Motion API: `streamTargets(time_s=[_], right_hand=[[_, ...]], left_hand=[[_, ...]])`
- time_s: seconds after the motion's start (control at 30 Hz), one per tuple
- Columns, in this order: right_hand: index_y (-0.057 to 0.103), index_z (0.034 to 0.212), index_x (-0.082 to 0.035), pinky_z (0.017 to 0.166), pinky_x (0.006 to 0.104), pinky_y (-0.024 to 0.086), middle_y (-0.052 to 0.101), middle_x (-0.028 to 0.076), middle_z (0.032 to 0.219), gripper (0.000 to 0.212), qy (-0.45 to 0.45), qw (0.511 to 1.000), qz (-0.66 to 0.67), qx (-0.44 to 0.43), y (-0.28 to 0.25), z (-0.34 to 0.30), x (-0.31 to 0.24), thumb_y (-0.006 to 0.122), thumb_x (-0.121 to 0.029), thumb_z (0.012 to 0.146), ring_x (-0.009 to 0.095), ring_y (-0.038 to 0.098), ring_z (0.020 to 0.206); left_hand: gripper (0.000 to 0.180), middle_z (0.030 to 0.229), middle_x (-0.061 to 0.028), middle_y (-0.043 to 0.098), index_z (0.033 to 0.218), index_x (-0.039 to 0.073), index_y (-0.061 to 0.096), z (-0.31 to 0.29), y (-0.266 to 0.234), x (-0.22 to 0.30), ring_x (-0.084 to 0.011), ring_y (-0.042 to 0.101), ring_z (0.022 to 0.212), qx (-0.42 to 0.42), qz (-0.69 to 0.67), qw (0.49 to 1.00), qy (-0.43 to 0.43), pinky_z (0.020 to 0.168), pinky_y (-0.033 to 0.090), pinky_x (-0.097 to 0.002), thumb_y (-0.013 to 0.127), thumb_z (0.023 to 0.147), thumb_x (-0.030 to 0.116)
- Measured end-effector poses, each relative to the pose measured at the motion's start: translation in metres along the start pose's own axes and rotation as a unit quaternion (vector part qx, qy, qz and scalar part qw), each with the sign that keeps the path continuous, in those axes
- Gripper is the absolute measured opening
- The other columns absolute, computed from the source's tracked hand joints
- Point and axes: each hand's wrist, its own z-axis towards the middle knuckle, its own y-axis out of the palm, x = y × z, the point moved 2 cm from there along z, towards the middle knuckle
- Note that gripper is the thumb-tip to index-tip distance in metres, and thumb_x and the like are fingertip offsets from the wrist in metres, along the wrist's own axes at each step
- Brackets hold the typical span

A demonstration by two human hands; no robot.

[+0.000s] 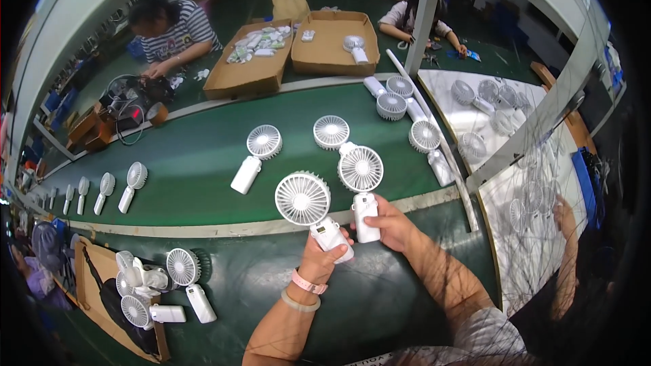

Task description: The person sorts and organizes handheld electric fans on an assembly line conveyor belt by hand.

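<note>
My left hand (317,259), with a pink watch band and a pale bracelet at its wrist, grips the handle of a white handheld fan (302,199). Close beside it, my right hand (395,225) is closed round the handle of a second white handheld fan (367,218). Both fans stand upright with their round grilles up, held above the front edge of the green conveyor belt (196,193). Just beyond them on the belt lie two more fans, one at the left (246,175) and one behind (331,133), its handle partly hidden by my right fan.
Several fans are spaced along the belt's left, such as one fan (127,199). More crowd beside a white rail (434,137) and on the white table (489,227). A cardboard box (161,339) with fans stands lower left. Two cardboard trays (333,68) sit beyond; co-workers work around.
</note>
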Motion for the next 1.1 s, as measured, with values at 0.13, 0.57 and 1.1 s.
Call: streamTargets(time_s=[0.13, 0.57, 1.1], right_hand=[[0.04, 0.116, -0.008, 0.068, 0.0351, 0.052, 0.053, 0.005, 0.093, 0.036, 0.061, 0.996, -0.032, 0.061, -0.004, 0.031, -0.013, 0.052, -0.003, 0.082, 0.02, 0.058, 0.083], [0.035, 0.123, 0.001, 0.077, 0.0409, 0.044, 0.049, 0.024, 0.107, 0.06, -0.168, 0.554, -0.784, 0.223, -0.011, 0.121, -0.062, 0.06, -0.028, 0.077, 0.039, 0.05, 0.093], [0.04, 0.119, -0.006, 0.058, 0.035, 0.043, 0.052, 0.015, 0.1, 0.047, 0.054, 0.959, 0.222, -0.165, 0.024, -0.013, -0.011, 0.035, -0.042, 0.089, 0.023, 0.051, 0.072]], left_hand=[[0.045, 0.095, -0.0071, 0.053, 0.107, 0.012, 0.041, -0.001, 0.006, 0.006, -0.0238, 0.057, 0.084, -0.003, -0.071, 0.997, -0.041, 0.063, 0.054, -0.041, 0.064, 0.07, 0.0], [0.038, 0.072, -0.0072, 0.052, 0.098, 0.008, 0.039, -0.004, 0.003, 0.015, -0.0181, 0.054, 0.061, 0.016, 0.031, 0.999, -0.009, 0.04, 0.038, -0.0248, 0.062, 0.069, -0.001], [0.036, 0.071, -0.0067, 0.052, 0.095, 0.007, 0.039, -0.004, 0.001, 0.015, -0.0175, 0.054, 0.06, 0.018, 0.057, 0.998, 0.002, 0.039, 0.037, -0.0246, 0.061, 0.069, 0.0]])
